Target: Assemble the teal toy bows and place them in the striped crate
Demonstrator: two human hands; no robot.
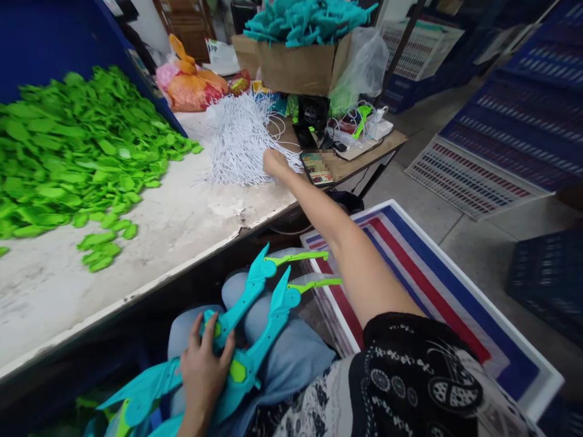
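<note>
My left hand is closed around two teal plastic toy pieces with green tips, resting on my lap. My right arm stretches out over the table, and my right hand lies at the edge of a bundle of white strings. Its fingers are curled into the strings and hidden from here. A big heap of bright green plastic parts covers the left of the table.
A cardboard box heaped with teal parts stands at the back. Beside it are an orange bag, a small black fan and a phone. A striped sack lies on the floor at right, near blue crates.
</note>
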